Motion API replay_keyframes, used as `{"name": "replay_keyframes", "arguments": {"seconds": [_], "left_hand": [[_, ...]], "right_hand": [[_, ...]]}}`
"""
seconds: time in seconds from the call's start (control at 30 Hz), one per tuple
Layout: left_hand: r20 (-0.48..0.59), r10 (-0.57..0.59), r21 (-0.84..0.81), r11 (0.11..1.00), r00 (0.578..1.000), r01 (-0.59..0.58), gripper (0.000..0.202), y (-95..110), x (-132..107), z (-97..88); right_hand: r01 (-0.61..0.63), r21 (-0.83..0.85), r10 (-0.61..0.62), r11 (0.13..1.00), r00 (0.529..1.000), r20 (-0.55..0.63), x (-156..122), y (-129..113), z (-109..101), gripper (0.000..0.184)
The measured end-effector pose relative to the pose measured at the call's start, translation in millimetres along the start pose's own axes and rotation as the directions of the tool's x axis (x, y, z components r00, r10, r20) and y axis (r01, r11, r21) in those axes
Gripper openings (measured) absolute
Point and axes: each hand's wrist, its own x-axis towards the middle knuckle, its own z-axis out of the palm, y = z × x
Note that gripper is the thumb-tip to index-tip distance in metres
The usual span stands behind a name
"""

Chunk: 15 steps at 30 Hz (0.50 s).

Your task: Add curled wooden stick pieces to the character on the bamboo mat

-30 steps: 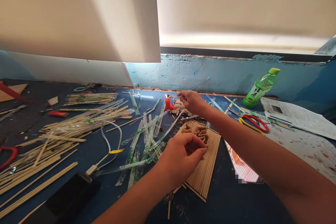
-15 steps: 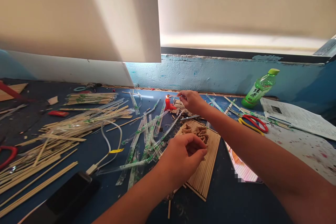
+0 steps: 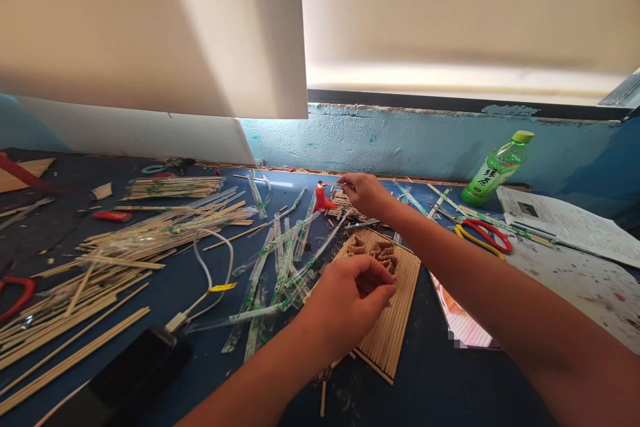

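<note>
My right hand [image 3: 367, 192] reaches to the back of the table, its fingers pinched on a thin stick [image 3: 333, 184]. The stick's dark tip is at the flame of a red candle [image 3: 320, 199], which stands upright in a spread of red wax. Nearer to me, my left hand [image 3: 353, 307] is closed in a pinch over a panel of wooden sticks [image 3: 395, 320] laid side by side. Whatever its fingertips may hold is too small to make out. Small stacked stick pieces [image 3: 384, 253] form raised shapes on the panel, partly hidden by that hand.
Loose sticks [image 3: 115, 280] and clear wrappers [image 3: 280, 247] litter the left and middle. A black power bank [image 3: 125, 373] with a white cable lies in front. On the right are red-and-yellow scissors [image 3: 485, 237], a green bottle [image 3: 493, 170], papers [image 3: 570, 220] and a lit phone screen [image 3: 465, 320].
Both hands hold nearly the same positions. The candle flame looks smaller and dimmer than before, with the stick's tip still at it.
</note>
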Motion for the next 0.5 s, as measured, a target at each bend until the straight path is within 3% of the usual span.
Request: {"name": "replay_keyframes", "arguments": {"seconds": [0.5], "left_hand": [[0.011, -0.018, 0.006, 1.000, 1.000, 0.018, 0.010, -0.1, -1.2, 0.1]], "right_hand": [[-0.007, -0.009, 0.007, 1.000, 1.000, 0.014, 0.2, -2.0, -2.8, 0.029]]}}
